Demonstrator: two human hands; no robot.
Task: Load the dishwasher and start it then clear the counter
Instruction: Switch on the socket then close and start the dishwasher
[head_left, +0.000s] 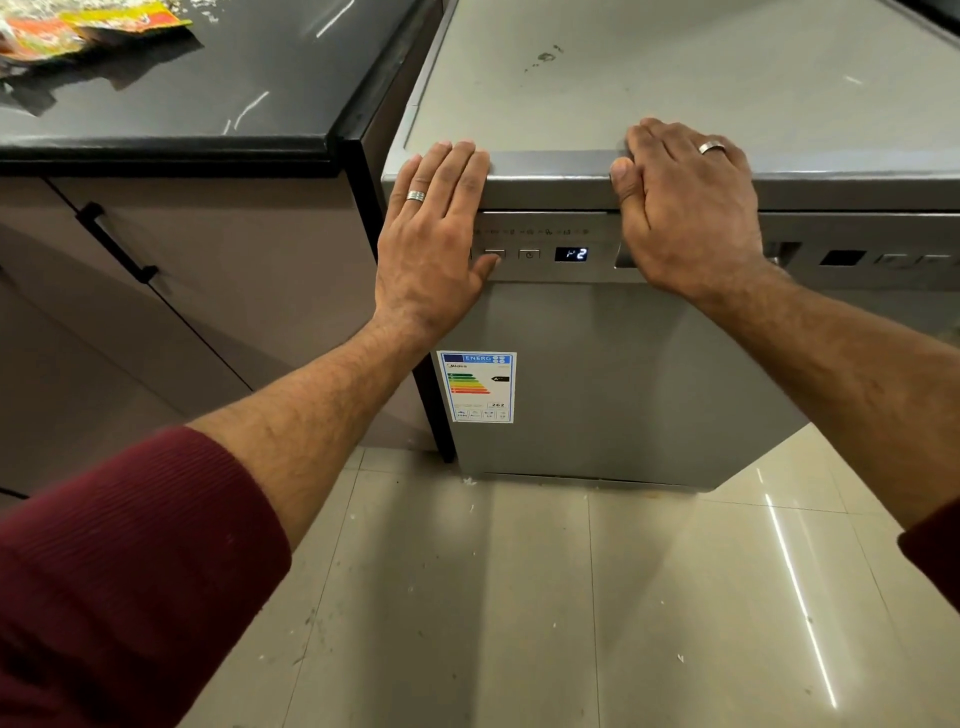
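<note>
A grey dishwasher (613, 364) stands with its door closed, and its display (570, 253) is lit. My left hand (436, 234) lies flat with straight fingers over the top left corner of the door, its thumb on a button (493, 254) of the control panel. My right hand (691, 208) rests over the top edge of the machine, fingers laid on the grey top and thumb pointing at the front edge. It covers part of the door handle recess (626, 257).
A black counter (208, 93) lies to the left, with crumpled orange and yellow packets (78, 28) at its far left. Below it is a brown cabinet door with a black handle (117, 244). The beige tiled floor (519, 597) shows small bits of debris.
</note>
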